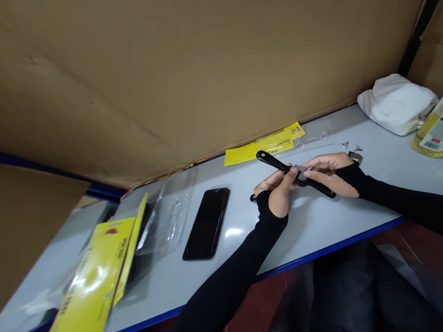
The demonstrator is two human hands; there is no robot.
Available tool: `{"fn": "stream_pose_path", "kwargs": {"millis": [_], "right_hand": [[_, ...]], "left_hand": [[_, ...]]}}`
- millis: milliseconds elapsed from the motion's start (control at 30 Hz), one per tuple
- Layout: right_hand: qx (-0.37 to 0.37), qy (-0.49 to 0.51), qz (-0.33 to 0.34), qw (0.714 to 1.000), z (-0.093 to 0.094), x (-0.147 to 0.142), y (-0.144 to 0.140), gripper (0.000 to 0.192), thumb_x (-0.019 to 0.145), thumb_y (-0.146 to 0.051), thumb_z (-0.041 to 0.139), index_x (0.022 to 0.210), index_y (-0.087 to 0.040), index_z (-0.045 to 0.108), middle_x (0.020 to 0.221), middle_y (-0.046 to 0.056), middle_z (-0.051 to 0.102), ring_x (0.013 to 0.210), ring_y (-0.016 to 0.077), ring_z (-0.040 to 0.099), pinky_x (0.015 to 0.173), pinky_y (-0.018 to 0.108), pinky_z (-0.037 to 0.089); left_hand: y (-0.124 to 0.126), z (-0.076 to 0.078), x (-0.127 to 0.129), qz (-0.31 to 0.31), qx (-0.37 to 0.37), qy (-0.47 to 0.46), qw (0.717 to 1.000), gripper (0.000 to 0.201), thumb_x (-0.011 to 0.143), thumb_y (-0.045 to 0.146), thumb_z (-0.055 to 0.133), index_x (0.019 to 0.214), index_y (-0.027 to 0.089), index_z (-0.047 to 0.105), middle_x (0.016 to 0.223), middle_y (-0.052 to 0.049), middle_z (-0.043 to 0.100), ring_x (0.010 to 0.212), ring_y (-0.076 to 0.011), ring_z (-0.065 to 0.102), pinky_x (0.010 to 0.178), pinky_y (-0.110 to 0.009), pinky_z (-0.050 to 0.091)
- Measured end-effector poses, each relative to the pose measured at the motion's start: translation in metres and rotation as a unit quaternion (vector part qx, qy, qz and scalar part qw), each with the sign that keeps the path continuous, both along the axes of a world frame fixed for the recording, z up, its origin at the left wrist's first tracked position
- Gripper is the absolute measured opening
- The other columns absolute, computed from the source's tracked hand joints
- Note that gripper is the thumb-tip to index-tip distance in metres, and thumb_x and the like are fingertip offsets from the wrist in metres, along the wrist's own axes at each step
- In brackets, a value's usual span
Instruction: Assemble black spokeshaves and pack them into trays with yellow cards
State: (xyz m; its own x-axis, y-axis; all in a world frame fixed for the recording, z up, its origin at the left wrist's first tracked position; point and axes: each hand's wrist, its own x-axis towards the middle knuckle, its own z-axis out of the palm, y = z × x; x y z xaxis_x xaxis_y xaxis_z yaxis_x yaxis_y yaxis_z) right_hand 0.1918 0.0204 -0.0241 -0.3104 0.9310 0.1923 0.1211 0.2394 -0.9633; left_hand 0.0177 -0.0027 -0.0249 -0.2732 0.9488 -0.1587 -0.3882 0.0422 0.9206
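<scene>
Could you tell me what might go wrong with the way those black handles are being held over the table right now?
The small screws lie loose near the right hand; a sleeve could sweep them away. Both hands, the left hand too, pinch the black handled tool at its metal joint, so fingers may get nipped. The phone lies close by and could be scratched if the tool drops.

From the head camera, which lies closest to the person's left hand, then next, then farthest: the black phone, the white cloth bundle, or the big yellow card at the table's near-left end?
Measured from the left hand:
1. Black phone, flat on the table just to its left.
2. White cloth bundle, past the right hand toward the far right.
3. Big yellow card, at the table's near-left end.
</scene>
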Motion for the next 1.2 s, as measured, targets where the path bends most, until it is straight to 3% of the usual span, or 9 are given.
{"fn": "stream_pose_path", "kwargs": {"millis": [200, 333, 467, 567, 700, 867, 933, 1100, 1200], "right_hand": [[-0.014, 0.005, 0.013, 1.000, 0.002, -0.004, -0.004, 0.045, 0.083, -0.055, 0.080, 0.105, -0.015, 0.082, 0.086, 0.009, 0.084, 0.068, 0.0174, 0.076, 0.064, 0.028, 0.061], [0.019, -0.060, -0.002, 0.998, 0.003, 0.003, 0.001, 0.044, 0.089, -0.052, 0.075, 0.114, -0.016, 0.081, 0.086, 0.009, 0.083, 0.067, 0.0169, 0.073, 0.055, 0.026, 0.052], [0.112, -0.230, -0.071, 0.964, 0.003, 0.053, 0.034, 0.029, 0.090, -0.043, 0.074, 0.107, -0.022, 0.084, 0.089, 0.006, 0.082, 0.071, 0.0159, 0.070, 0.057, 0.025, 0.046], [0.085, -0.363, -0.020, 0.928, 0.005, 0.106, 0.062, 0.022, 0.080, -0.033, 0.081, 0.099, -0.021, 0.084, 0.083, 0.004, 0.081, 0.067, 0.0152, 0.068, 0.060, 0.026, 0.048], [0.074, -0.393, -0.012, 0.916, 0.009, 0.144, 0.071, 0.034, 0.078, -0.024, 0.078, 0.112, -0.024, 0.083, 0.091, 0.004, 0.081, 0.073, 0.0157, 0.067, 0.061, 0.025, 0.045], [0.142, -0.383, 0.065, 0.910, 0.007, 0.141, 0.058, 0.047, 0.080, -0.033, 0.082, 0.127, -0.027, 0.080, 0.106, 0.009, 0.078, 0.096, 0.0217, 0.063, 0.070, 0.027, 0.046], [0.166, -0.367, 0.089, 0.911, 0.004, 0.138, 0.056, 0.045, 0.079, -0.035, 0.084, 0.123, -0.029, 0.082, 0.105, 0.008, 0.077, 0.103, 0.0238, 0.060, 0.074, 0.028, 0.046], [0.168, -0.352, 0.109, 0.914, 0.000, 0.135, 0.058, 0.028, 0.079, -0.034, 0.084, 0.106, -0.028, 0.087, 0.095, 0.008, 0.078, 0.101, 0.0242, 0.060, 0.085, 0.032, 0.046], [0.147, -0.352, 0.127, 0.916, 0.005, 0.134, 0.059, 0.029, 0.080, -0.033, 0.081, 0.108, -0.026, 0.087, 0.096, 0.007, 0.079, 0.093, 0.0218, 0.063, 0.077, 0.030, 0.046]], "left_hand": [[0.000, 0.003, -0.005, -0.021, -0.019, -0.007, 1.000, 0.044, 0.051, 0.033, 0.103, 0.084, 0.011, 0.085, 0.085, -0.010, 0.082, 0.067, -0.0195, 0.075, 0.068, -0.032, 0.064], [-0.001, 0.008, -0.007, -0.016, -0.039, -0.016, 0.999, 0.044, 0.051, 0.028, 0.103, 0.086, 0.010, 0.084, 0.082, -0.010, 0.082, 0.068, -0.0216, 0.076, 0.069, -0.034, 0.064], [0.001, 0.013, -0.011, 0.002, -0.041, -0.031, 0.999, 0.038, 0.052, 0.023, 0.102, 0.083, 0.010, 0.083, 0.082, -0.010, 0.081, 0.069, -0.0212, 0.076, 0.067, -0.032, 0.063], [0.004, 0.013, -0.016, -0.008, -0.051, -0.039, 0.998, 0.038, 0.052, 0.021, 0.101, 0.083, 0.010, 0.082, 0.078, -0.010, 0.080, 0.067, -0.0220, 0.076, 0.066, -0.033, 0.063], [0.009, 0.007, -0.020, -0.012, -0.061, -0.038, 0.997, 0.039, 0.053, 0.019, 0.101, 0.086, 0.009, 0.082, 0.082, -0.011, 0.081, 0.069, -0.0210, 0.076, 0.065, -0.032, 0.063], [0.008, 0.005, -0.020, -0.017, -0.069, -0.030, 0.997, 0.038, 0.055, 0.018, 0.100, 0.088, 0.008, 0.083, 0.083, -0.011, 0.082, 0.069, -0.0207, 0.077, 0.063, -0.030, 0.063], [0.008, 0.004, -0.020, -0.024, -0.067, -0.032, 0.997, 0.039, 0.056, 0.019, 0.100, 0.090, 0.008, 0.083, 0.083, -0.011, 0.082, 0.070, -0.0213, 0.077, 0.065, -0.031, 0.064], [0.009, -0.005, -0.017, -0.025, -0.066, -0.036, 0.997, 0.040, 0.054, 0.019, 0.101, 0.087, 0.008, 0.080, 0.091, -0.014, 0.082, 0.074, -0.0248, 0.079, 0.065, -0.035, 0.064], [0.008, -0.010, -0.014, -0.020, -0.070, -0.039, 0.997, 0.039, 0.054, 0.018, 0.102, 0.084, 0.008, 0.079, 0.103, -0.016, 0.082, 0.079, -0.0256, 0.079, 0.064, -0.035, 0.063]]}}
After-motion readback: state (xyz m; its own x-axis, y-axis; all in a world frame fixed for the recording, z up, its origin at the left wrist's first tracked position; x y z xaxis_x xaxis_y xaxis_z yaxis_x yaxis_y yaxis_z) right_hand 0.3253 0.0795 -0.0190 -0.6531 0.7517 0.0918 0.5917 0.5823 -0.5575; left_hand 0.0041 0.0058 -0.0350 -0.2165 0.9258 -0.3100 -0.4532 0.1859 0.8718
